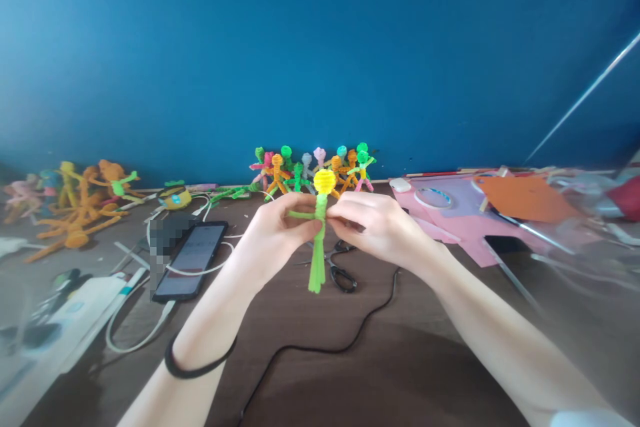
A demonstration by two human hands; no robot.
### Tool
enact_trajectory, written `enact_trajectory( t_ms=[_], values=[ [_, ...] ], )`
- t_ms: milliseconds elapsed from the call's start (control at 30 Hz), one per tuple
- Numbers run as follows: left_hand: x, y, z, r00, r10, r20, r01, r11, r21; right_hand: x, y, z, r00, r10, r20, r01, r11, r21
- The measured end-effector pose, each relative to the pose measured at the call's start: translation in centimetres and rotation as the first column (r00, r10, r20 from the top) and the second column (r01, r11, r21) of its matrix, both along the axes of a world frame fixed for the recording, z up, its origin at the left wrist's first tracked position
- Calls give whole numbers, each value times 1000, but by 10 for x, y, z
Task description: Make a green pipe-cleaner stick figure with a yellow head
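Note:
Both my hands hold a pipe-cleaner figure (318, 240) above the brown table. It has a yellow coiled head and a light green body hanging down. My left hand (278, 230) pinches the green arm piece on the figure's left side. My right hand (376, 225) pinches the figure from the right, at its neck. A black band sits on my left wrist.
A row of finished pipe-cleaner figures (315, 170) stands against the blue wall. More orange figures (83, 203) lie at the far left. Scissors (340, 270), a phone (193, 259), white and black cables, and pink and orange paper sheets (470, 210) lie around.

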State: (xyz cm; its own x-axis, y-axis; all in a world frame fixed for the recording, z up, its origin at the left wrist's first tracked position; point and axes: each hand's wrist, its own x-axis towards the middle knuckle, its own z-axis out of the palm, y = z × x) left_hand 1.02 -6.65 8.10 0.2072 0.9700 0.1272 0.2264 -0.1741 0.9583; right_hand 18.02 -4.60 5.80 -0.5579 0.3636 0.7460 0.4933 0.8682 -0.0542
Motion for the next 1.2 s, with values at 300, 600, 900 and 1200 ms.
enact_trajectory(
  t_ms=[300, 600, 900, 1200],
  values=[
    [0, 1, -4, 999, -34, -1, 34, 999, -2, 0, 2, -2, 998, -34, 53, 32, 999, 36],
    [1, -1, 1, 999, 33, -19, -33, 999, -12, 2, 3, -2, 1000, 3, -18, -4, 1000, -30],
    [-4, 0, 2, 991, 132, -18, -131, 990, 45, 9, 1, 5, 993, -63, -102, 54, 995, -86],
    [-5, 4, -4, 999, 35, -33, -36, 999, -7, 9, 5, -2, 998, -1, -71, -4, 997, -72]
  ],
)
